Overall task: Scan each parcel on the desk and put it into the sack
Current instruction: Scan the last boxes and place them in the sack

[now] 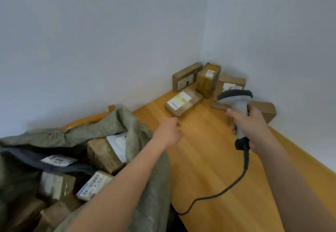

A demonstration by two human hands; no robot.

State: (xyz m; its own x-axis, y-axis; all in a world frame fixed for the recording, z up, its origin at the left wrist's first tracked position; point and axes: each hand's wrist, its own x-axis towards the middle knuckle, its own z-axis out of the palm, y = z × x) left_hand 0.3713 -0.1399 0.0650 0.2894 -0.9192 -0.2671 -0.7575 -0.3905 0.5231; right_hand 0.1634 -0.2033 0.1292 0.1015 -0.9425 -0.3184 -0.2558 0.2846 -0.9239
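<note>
Right hand [251, 122] has its grip wrapped round the scanner [236, 100], left hand [170, 131] loosely curled, holding nothing, above the bench [209, 159] near a labelled parcel [183, 102], sack [138, 177] at left.

Two bare forearms, sleeveless, hands [168, 133] ungloved, unadorned
</note>
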